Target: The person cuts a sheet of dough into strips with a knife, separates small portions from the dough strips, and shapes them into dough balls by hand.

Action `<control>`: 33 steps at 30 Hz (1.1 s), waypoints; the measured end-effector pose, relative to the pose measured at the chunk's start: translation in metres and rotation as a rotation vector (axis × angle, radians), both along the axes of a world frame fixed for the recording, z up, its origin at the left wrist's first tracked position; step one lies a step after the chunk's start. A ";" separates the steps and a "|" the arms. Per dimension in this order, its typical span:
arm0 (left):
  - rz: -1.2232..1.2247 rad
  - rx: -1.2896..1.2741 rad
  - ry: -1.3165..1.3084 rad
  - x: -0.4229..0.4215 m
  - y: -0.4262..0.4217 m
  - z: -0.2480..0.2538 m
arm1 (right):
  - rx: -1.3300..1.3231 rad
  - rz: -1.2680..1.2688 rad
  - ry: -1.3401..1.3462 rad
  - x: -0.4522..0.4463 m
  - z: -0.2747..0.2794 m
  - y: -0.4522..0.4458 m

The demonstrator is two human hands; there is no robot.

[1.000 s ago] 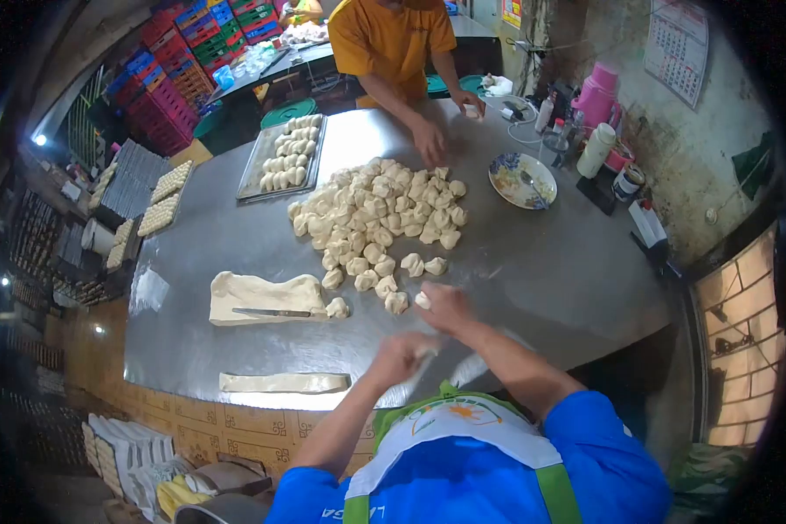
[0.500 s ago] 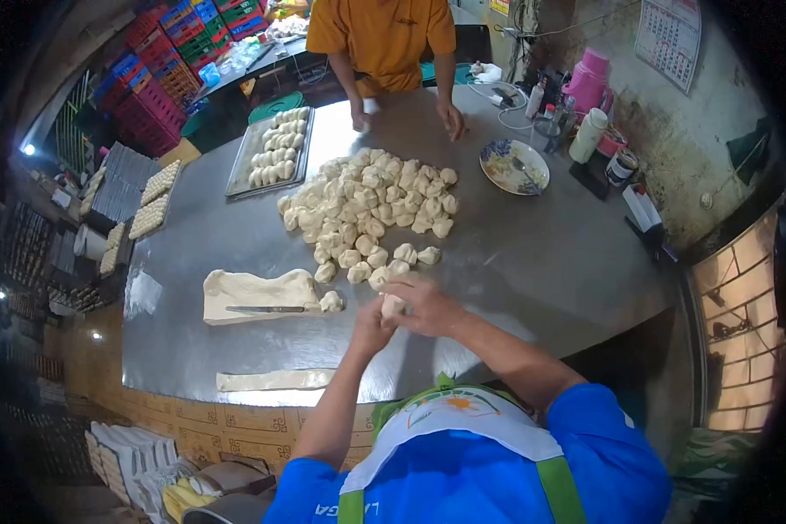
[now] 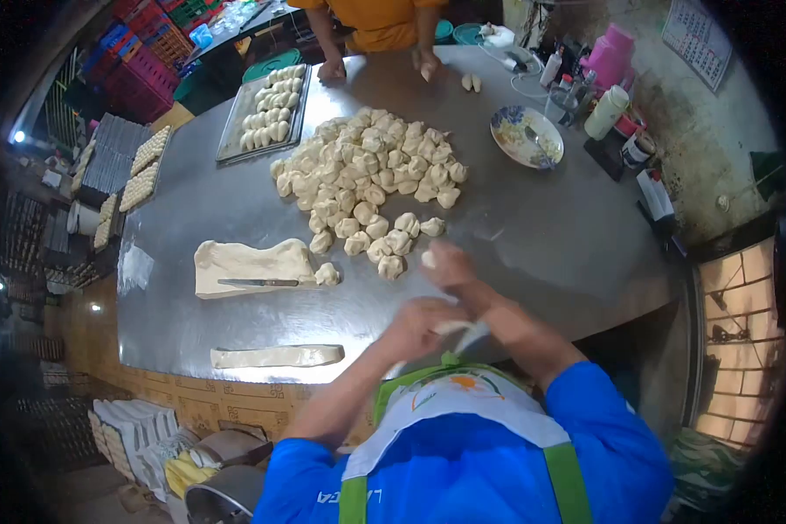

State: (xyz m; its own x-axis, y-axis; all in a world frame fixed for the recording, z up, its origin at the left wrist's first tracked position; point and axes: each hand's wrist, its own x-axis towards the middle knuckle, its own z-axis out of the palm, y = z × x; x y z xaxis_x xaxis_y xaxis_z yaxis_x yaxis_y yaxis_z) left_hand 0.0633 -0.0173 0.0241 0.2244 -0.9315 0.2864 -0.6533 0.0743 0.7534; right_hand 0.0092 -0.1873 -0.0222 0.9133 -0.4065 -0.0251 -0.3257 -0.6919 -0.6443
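My right hand is at the near side of the table, its fingers closed around a small pale piece of dough. Nearer my apron, my left hand is curled and blurred by motion. A pale strip shows at its fingers, too smeared to name. Just left of my right hand sits a dough ball, in front of a large heap of dough balls. Further left lies a flattened slab of dough with a knife on it. A long dough strip lies along the table's near edge.
Across the metal table a person in an orange shirt stands with both hands near the far edge. A tray of shaped dough sits far left. At right are a patterned plate, a pink jug and bottles.
My hands have come apart: the right moved right and forward, the left nearer my apron. One more dough ball now sits before the heap. The view has shifted, and the other person's hands moved.
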 end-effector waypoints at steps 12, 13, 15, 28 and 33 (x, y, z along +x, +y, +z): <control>0.463 0.313 -0.035 0.125 -0.020 -0.120 | -0.083 -0.060 0.283 0.045 -0.038 -0.040; 0.421 0.317 -0.067 0.127 -0.037 -0.113 | 0.012 0.030 0.152 0.059 -0.047 -0.040; 0.406 0.298 0.015 0.134 -0.065 -0.078 | 0.065 0.005 0.079 0.092 -0.078 -0.045; 0.579 -0.105 0.502 0.121 -0.083 0.031 | 0.563 -0.061 -0.853 0.134 0.054 -0.108; 0.702 -0.177 1.473 0.040 -0.015 -0.022 | 0.541 0.217 -0.371 0.071 0.013 -0.047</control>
State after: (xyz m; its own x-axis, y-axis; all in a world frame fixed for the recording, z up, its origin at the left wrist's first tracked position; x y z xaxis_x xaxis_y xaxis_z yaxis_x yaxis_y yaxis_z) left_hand 0.1037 -0.0322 0.0025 0.7231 -0.5166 -0.4585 0.6356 0.2379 0.7345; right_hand 0.0806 -0.2343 -0.0089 0.9599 -0.2323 0.1568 0.0922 -0.2666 -0.9594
